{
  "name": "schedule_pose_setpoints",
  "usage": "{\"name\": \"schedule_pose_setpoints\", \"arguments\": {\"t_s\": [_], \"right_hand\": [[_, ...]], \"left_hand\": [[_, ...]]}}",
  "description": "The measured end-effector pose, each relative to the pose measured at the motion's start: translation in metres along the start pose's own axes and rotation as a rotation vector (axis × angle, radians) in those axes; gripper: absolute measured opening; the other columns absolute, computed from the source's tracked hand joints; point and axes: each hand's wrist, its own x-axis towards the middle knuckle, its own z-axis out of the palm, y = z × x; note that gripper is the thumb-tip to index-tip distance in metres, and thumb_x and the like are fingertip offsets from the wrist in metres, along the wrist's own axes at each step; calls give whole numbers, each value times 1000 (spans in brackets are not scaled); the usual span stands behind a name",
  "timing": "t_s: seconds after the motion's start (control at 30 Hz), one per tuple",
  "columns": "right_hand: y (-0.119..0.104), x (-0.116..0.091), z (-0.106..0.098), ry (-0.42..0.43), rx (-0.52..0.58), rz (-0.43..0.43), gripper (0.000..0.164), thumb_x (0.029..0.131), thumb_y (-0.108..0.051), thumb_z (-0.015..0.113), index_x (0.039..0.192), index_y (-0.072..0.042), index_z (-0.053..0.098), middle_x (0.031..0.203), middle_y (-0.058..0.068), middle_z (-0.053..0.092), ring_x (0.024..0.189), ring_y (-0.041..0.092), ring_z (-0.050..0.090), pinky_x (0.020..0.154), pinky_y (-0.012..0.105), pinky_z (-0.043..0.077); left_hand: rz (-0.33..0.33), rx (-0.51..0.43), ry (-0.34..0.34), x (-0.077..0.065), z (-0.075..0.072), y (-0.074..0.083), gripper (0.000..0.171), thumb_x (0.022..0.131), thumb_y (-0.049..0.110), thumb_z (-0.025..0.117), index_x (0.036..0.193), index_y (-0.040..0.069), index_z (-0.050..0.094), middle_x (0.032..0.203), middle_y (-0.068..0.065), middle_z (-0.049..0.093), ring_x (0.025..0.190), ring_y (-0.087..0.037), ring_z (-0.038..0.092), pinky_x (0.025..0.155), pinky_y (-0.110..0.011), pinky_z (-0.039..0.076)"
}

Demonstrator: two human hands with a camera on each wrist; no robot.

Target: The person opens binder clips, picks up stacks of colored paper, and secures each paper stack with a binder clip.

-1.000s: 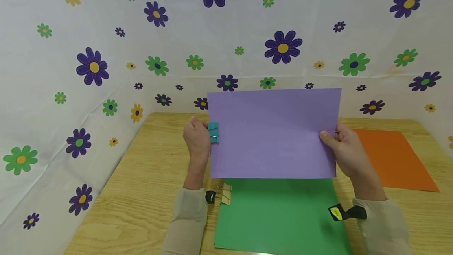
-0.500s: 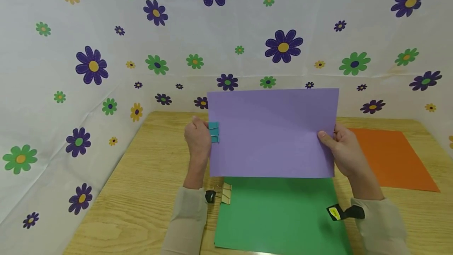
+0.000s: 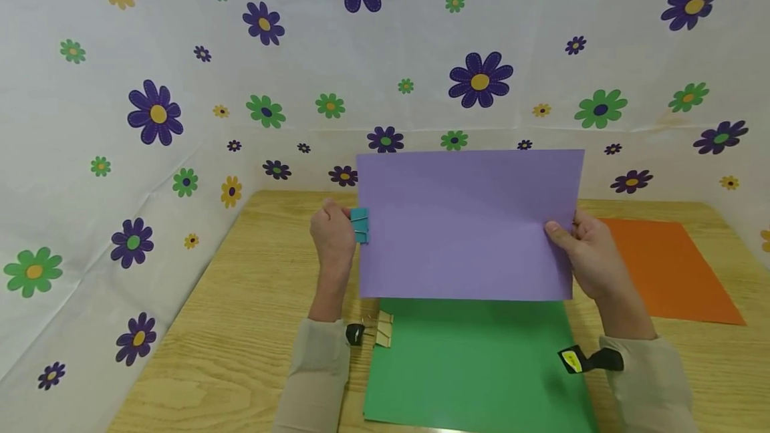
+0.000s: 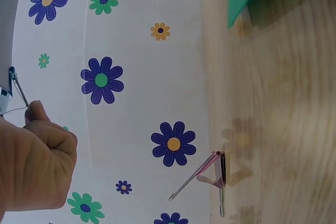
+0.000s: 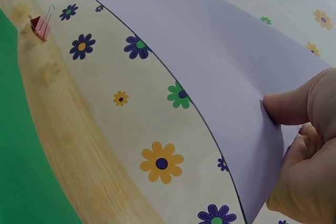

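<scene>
A purple sheet of paper [image 3: 469,226] is held up nearly vertical in both hands, above a green sheet [image 3: 481,366] on the table. At its left edge a teal binder clip [image 3: 359,224] overlaps the paper. My left hand [image 3: 333,236] pinches the clip's wire handles [image 4: 20,90] between thumb and curled fingers. My right hand [image 3: 592,259] grips the sheet's right edge, thumb on the near face and fingers behind. In the right wrist view the purple paper [image 5: 210,51] bends beside the thumb.
A pale yellow binder clip [image 3: 383,329] sits on the green sheet's left edge. An orange sheet [image 3: 668,269] lies at right on the wooden table [image 3: 240,326]. A pink binder clip [image 5: 40,29] stands on the table, hidden in the head view. Flowered cloth [image 3: 409,39] hangs behind.
The purple sheet has shifted slightly right with my right hand. The teal clip has moved slightly left and now overlaps the sheet's edge less than before.
</scene>
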Motion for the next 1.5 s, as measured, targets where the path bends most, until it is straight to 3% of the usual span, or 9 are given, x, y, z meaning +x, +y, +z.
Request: {"name": "schedule_pose_setpoints", "arguments": {"t_s": [0.43, 0.7, 0.87, 1.03, 1.33, 1.5], "right_hand": [[-1, -1, 2, -27, 4, -46, 43, 104, -15, 51, 141, 4, 41, 111, -12, 66, 93, 8, 69, 73, 28, 57], [-1, -2, -2, -24, 107, -51, 32, 102, -12, 53, 134, -7, 48, 110, -9, 70, 92, 9, 70, 72, 28, 58], [-3, -2, 5, -42, 114, -68, 29, 102, -10, 53, 131, -10, 50, 109, -8, 69, 91, 10, 70, 73, 28, 58], [-3, -2, 9, -37, 64, -66, 31, 103, -11, 52, 133, -4, 48, 109, -10, 69, 91, 10, 70, 74, 28, 58], [-4, -2, 10, -46, 41, -62, 41, 103, -13, 52, 139, 4, 42, 112, -10, 66, 93, 8, 69, 75, 27, 57], [-3, -1, 9, -36, 36, -45, 45, 103, -12, 51, 141, 8, 38, 110, -12, 68, 92, 8, 70, 74, 27, 57]], "left_hand": [[17, -19, 25, 0, 0, -1, 50, 108, 22, 31, 68, 5, 56, 60, 0, 44, 53, -13, 39, 51, -26, 31], [23, -38, 15, 1, -2, -3, 52, 108, 24, 29, 69, 5, 56, 58, 1, 41, 48, -10, 32, 50, -25, 28], [55, -33, 27, -1, -2, -2, 51, 108, 23, 31, 67, 5, 56, 59, 0, 45, 49, -10, 36, 49, -25, 30], [64, -11, 43, 0, -1, -2, 51, 108, 23, 31, 66, 5, 56, 59, -1, 47, 50, -11, 40, 48, -24, 32], [6, 2, 2, 1, 0, -1, 51, 108, 25, 28, 68, 7, 55, 61, -2, 47, 48, -11, 43, 44, -23, 34], [-58, 11, -80, 2, -2, 2, 45, 103, 25, 31, 67, 8, 53, 60, 0, 46, 49, -11, 43, 43, -23, 34]]}}
